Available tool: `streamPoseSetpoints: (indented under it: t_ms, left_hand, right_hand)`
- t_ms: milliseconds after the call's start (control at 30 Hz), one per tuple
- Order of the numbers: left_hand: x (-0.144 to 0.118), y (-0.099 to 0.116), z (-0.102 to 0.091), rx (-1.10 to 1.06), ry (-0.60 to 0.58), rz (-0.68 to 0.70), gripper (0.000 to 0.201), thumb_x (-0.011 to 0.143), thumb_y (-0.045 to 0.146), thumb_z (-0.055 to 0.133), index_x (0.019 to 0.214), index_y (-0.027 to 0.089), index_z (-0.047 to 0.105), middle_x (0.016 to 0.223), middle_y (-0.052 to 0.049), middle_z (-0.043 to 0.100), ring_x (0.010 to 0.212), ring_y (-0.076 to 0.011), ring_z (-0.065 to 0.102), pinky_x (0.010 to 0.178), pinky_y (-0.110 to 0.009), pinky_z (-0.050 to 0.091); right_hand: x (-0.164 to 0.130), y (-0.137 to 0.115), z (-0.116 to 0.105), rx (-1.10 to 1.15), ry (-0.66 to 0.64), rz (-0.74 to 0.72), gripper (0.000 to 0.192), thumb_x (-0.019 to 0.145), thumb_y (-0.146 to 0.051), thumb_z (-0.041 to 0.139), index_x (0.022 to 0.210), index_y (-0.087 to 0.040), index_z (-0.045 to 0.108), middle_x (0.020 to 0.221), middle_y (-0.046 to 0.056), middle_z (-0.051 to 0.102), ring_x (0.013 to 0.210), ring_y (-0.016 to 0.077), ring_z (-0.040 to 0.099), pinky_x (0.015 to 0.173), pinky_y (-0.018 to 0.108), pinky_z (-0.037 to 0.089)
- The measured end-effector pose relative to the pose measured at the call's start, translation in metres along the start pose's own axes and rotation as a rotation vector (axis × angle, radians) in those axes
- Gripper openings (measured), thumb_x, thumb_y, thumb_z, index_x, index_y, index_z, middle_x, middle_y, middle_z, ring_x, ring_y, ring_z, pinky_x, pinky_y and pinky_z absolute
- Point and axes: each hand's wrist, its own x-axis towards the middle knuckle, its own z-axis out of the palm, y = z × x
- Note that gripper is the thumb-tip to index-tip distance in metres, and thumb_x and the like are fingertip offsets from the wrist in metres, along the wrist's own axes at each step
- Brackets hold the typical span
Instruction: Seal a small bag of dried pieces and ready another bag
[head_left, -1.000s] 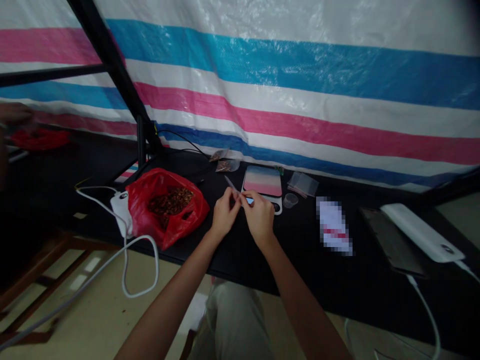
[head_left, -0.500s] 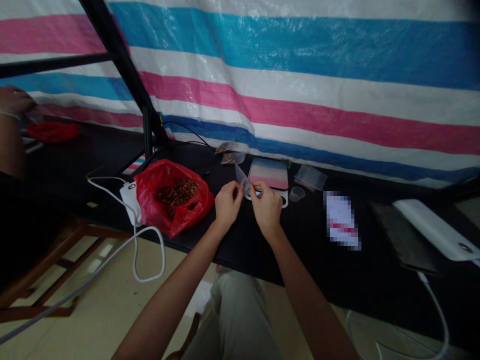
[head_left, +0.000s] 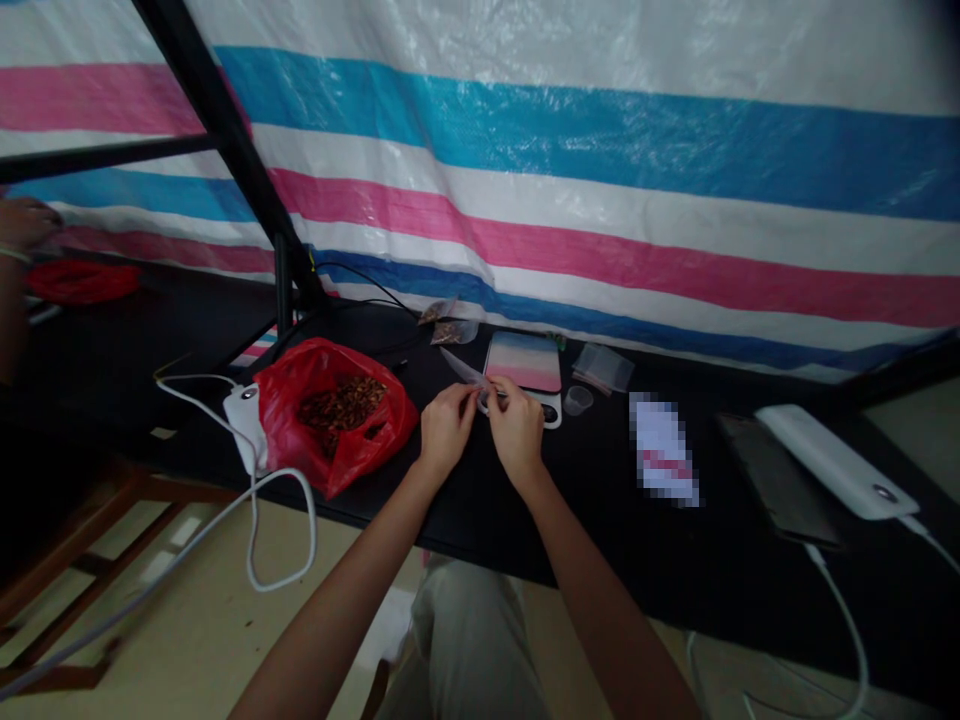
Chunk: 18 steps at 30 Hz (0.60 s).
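Clear plastic is what your fingers pinch: a small empty bag [head_left: 466, 372] held between both hands just above the black table [head_left: 525, 500]. Your left hand [head_left: 445, 430] grips its near edge with thumb and forefinger pressed together, the other fingers curled. Your right hand [head_left: 516, 428] pinches the same edge right beside it, so that the knuckles of the two hands nearly touch. The bag slants up and away to the left from your fingertips.

Just behind your hands lies a small scale [head_left: 525, 368] with a shiny plate. To your left, near the left hand, sits a red bag [head_left: 330, 415], open, with brown dried bits inside. A white plug block [head_left: 244, 420] with a looping white cable lies against it. Behind the scale are two small filled bags [head_left: 448, 322], and to its right a stack of empty clear bags [head_left: 604, 367] and a little clear cup [head_left: 578, 400]. Further right lie a dark phone [head_left: 776, 485] and a white power bank [head_left: 836, 460]. At the far left edge another person's hand [head_left: 22, 222] is over a red heap.
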Motion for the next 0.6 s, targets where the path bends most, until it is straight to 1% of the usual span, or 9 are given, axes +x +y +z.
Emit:
streamPoseSetpoints:
  t_ms: [167,300,367,500,533,600]
  left_hand:
    - [-0.0006,0.0007,0.0016,0.028,-0.008,-0.007,0.019,0.083,0.021,0.047,0.093,0.019,0.064,0.093,-0.003,0.067,0.084,-0.0169,0.062,0.074,-0.026,0.045]
    - [-0.001,0.0024,0.0017,0.076,-0.006,-0.005,0.02,0.084,0.022,0.046,0.093,0.019,0.063,0.092,-0.002,0.067,0.085,-0.0166,0.061,0.072,-0.025,0.044]
    - [-0.0012,0.0034,0.0018,0.115,0.01,-0.012,0.019,0.084,0.024,0.045,0.089,0.019,0.063,0.088,-0.002,0.067,0.083,-0.0161,0.061,0.07,-0.025,0.042]
    - [-0.0021,0.0065,0.0025,0.293,0.06,-0.055,0.025,0.085,0.031,0.044,0.069,0.017,0.059,0.07,-0.004,0.062,0.072,-0.0173,0.056,0.062,-0.026,0.038]
    - [-0.0024,0.0073,0.0029,0.34,0.069,-0.059,0.025,0.084,0.03,0.045,0.068,0.017,0.058,0.069,-0.004,0.061,0.071,-0.0177,0.055,0.061,-0.026,0.038]
    - [-0.0029,0.0086,0.004,0.402,0.087,-0.059,0.021,0.084,0.028,0.044,0.072,0.017,0.057,0.07,-0.005,0.06,0.072,-0.0182,0.055,0.062,-0.027,0.037]
  right_hand:
    - [0.0023,0.0042,-0.0018,-0.011,0.015,0.022,0.024,0.082,-0.025,0.044,0.095,-0.022,0.065,0.08,0.004,0.07,0.063,0.0164,0.062,0.061,0.025,0.042]
    - [0.0043,0.0081,-0.0042,-0.014,0.039,0.05,0.023,0.081,-0.023,0.046,0.094,-0.023,0.064,0.078,0.002,0.07,0.061,0.0157,0.062,0.059,0.024,0.041]
    - [0.0041,0.0083,-0.0043,-0.034,0.043,0.022,0.023,0.081,-0.022,0.046,0.095,-0.023,0.064,0.079,0.002,0.07,0.062,0.0154,0.062,0.058,0.024,0.04]
    - [0.0009,0.0069,-0.002,-0.094,0.03,-0.084,0.023,0.083,-0.025,0.045,0.094,-0.022,0.064,0.083,0.004,0.07,0.066,0.0157,0.063,0.058,0.024,0.04]
    - [0.0,0.0067,-0.0013,-0.105,0.032,-0.106,0.023,0.083,-0.026,0.045,0.094,-0.022,0.065,0.083,0.004,0.07,0.066,0.0158,0.063,0.058,0.024,0.039]
    - [-0.0013,0.0073,-0.0002,-0.12,0.042,-0.14,0.025,0.085,-0.03,0.044,0.095,-0.022,0.065,0.081,0.004,0.07,0.065,0.0163,0.064,0.057,0.024,0.039]
